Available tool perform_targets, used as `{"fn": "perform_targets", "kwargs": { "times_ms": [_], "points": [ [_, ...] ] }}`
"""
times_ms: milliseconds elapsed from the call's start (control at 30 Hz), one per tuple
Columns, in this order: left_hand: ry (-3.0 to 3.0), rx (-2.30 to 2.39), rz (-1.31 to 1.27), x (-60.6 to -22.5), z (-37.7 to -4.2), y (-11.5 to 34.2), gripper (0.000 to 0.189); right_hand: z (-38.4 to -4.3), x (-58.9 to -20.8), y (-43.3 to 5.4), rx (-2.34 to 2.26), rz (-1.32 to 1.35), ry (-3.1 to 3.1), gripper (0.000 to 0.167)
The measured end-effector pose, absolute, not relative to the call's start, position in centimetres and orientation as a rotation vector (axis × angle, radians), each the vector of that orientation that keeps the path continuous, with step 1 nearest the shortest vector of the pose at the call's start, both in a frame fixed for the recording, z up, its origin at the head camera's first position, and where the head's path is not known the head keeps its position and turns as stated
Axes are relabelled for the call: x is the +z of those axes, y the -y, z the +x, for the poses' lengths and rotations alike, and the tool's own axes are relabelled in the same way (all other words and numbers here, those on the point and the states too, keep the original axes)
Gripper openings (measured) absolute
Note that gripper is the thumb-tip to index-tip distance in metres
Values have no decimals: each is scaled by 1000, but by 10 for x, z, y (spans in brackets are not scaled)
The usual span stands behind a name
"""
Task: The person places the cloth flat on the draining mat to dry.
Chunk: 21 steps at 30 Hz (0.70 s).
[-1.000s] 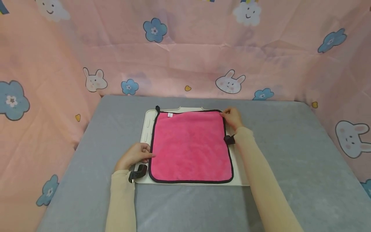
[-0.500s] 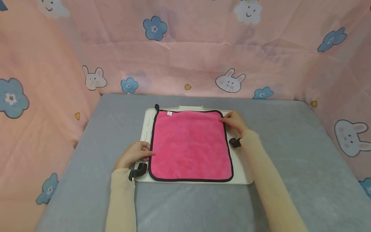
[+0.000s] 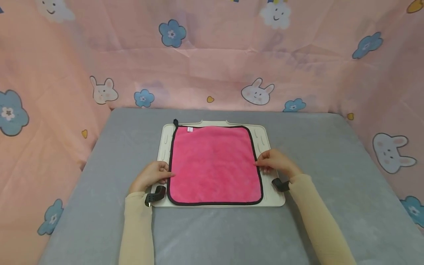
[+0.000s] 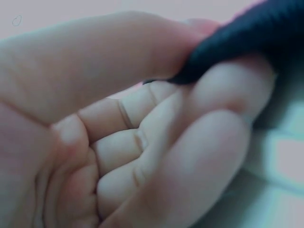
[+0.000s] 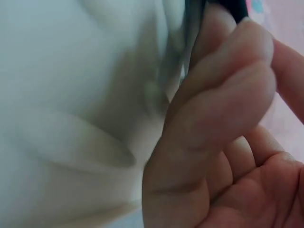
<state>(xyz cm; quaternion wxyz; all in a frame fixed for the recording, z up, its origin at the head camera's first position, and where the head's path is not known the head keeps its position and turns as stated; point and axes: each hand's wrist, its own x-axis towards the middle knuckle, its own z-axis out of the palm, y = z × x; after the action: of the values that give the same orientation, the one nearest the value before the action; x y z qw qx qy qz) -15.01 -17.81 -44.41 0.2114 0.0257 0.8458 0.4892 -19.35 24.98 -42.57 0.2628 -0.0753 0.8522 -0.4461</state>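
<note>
A pink towel (image 3: 213,165) with black edging lies spread over a cream board (image 3: 274,197) with raised oval bumps. My left hand (image 3: 152,176) pinches the towel's left edge, a little below its middle. In the left wrist view the black edging (image 4: 228,42) runs between thumb and forefinger. Across from it, my right hand (image 3: 276,162) pinches the right edge near mid-height, thumb on top. The right wrist view shows the fingers (image 5: 223,109) curled under that edge, above the board. A black hanging loop (image 3: 176,122) and a small white tag (image 3: 190,129) mark the towel's far left corner.
The board rests on a table covered in grey cloth (image 3: 331,165). Behind and at both sides hangs a pink curtain (image 3: 212,66) printed with rabbits, flowers and clouds. A black wrist camera (image 3: 155,195) sits at the left wrist, another camera (image 3: 281,184) at the right.
My right hand has moved from the towel's far right corner down along the right edge towards me. The left hand keeps its hold at the left edge, and the towel stays flat.
</note>
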Motion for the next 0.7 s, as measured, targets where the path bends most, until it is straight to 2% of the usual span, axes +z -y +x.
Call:
{"fn": "perform_targets", "kwargs": {
  "times_ms": [367,700],
  "points": [
    [-2313,1385,141,-442,-150,181,23,-142,-426,-252,-1269,-259,-2224,22],
    [-2232,1402,186,-436,-141,190,22,-124,-426,-246,-1235,-329,-2264,17]
  ]
}}
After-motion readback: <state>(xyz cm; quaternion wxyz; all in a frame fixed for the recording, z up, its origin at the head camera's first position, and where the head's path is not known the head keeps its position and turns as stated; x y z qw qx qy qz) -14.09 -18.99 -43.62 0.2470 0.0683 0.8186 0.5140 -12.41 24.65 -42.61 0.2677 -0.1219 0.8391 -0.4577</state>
